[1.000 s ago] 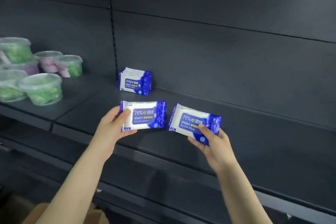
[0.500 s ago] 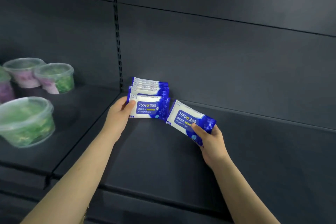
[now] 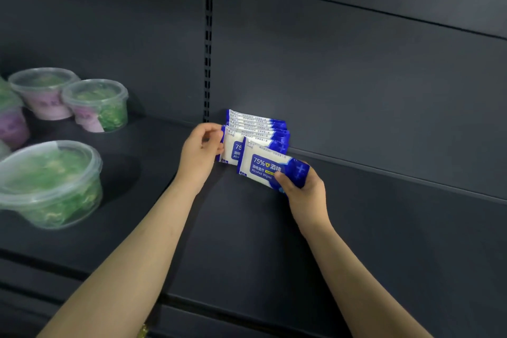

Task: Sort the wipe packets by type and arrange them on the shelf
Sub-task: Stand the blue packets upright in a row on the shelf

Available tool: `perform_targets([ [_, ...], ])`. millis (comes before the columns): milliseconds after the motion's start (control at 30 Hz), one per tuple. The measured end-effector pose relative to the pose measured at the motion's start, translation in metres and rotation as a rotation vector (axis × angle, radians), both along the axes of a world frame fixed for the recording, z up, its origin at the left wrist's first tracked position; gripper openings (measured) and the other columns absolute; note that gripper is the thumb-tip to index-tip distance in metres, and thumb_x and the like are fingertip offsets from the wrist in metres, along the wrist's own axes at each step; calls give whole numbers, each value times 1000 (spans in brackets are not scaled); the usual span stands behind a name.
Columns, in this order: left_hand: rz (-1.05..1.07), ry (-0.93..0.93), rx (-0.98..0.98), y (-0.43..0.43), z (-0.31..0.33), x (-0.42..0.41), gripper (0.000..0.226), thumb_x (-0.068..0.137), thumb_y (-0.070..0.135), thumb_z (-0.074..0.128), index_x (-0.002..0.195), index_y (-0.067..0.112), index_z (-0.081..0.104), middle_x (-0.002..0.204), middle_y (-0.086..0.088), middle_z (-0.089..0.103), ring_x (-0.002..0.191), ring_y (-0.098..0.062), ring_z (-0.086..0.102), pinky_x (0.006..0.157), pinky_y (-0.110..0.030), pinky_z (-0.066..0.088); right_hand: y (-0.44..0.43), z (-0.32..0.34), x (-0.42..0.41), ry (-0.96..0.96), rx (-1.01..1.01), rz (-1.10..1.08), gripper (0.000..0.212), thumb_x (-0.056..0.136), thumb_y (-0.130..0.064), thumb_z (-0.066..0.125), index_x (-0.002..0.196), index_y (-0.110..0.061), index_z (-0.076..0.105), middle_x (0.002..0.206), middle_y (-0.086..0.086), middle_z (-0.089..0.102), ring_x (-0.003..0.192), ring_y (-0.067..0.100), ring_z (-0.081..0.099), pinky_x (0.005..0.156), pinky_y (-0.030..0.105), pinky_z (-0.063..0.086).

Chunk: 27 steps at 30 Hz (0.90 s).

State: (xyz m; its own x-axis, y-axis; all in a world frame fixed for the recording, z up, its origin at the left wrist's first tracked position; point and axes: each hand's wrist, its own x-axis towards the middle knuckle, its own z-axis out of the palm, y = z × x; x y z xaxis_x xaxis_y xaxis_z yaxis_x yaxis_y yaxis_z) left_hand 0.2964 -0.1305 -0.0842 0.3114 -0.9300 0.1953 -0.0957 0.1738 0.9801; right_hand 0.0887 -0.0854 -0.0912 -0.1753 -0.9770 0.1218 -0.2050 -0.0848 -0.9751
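Head view: toppling is the risk if the right hand (image 3: 304, 189) pushes its alcohol wipe packet (image 3: 263, 167) in crooked against the row of packets (image 3: 258, 126) standing at the shelf's (image 3: 356, 241) back-left corner. The left hand (image 3: 201, 151) pinches the row's left end with curled fingers. The right fingers clamp the held packet's right end. Its long axis runs left-right, slightly tilted, label facing outward.

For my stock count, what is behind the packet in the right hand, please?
A row of matching wipe packets standing toward the back panel; their fronts are mostly covered.
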Motion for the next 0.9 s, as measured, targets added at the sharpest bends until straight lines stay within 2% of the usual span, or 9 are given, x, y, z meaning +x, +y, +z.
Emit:
perform_targets([
  [133,-5,50,59,2,2,3,23,102,35,46,106,21,64,96,8,70,84,-8,67,83,-30,56,-11,-1,21,138,-47,-27,29,88,-24,74,113,-26,59,113,-7,67,102,6,64,78,9,49],
  [233,-33,-9,97,7,4,9,23,100,40,49,110,24,62,106,7,67,92,-10,66,80,-27,55,-21,-3,30,258,-105,-83,38,86,-28,76,119,-18,61,112,-7,63,106,12,61,89,25,51],
  [300,-91,-67,111,10,5,14,23,94,37,61,114,26,60,112,11,63,95,-8,65,79,-25,56,-26,-3,34,314,-123,-130,41,84,-32,78,117,-15,59,111,-7,59,105,13,58,87,26,47],
  [367,-142,-201,112,13,4,15,38,88,28,72,121,27,54,114,15,59,93,-6,63,72,-18,52,-30,-2,35,321,-103,-145,40,83,-35,79,110,-16,57,110,-5,61,102,14,59,82,27,47],
  [467,-138,-352,90,14,3,14,52,85,19,75,129,25,48,115,13,57,90,-5,61,65,-13,46,-31,-4,35,304,-69,-138,39,81,-36,80,102,-19,52,107,-5,61,98,13,60,76,27,49],
  [633,-108,-410,86,11,4,14,51,86,21,74,130,23,47,114,11,57,87,-7,61,64,-17,46,-25,-9,26,267,-87,-102,34,83,-25,79,101,-24,50,103,-4,59,92,13,58,71,15,43],
  [733,-70,-412,75,10,3,12,50,86,20,74,129,22,48,112,10,59,81,-7,60,63,-18,45,-30,-8,26,290,-82,-83,34,83,-23,79,100,-24,50,102,-1,60,84,11,56,68,13,41],
  [900,-56,-393,114,9,2,10,53,87,20,73,133,20,45,111,9,58,82,-4,59,63,-15,42,-33,-8,25,260,-47,-83,35,83,-24,79,103,-25,50,104,-2,60,85,8,56,68,12,42],
])
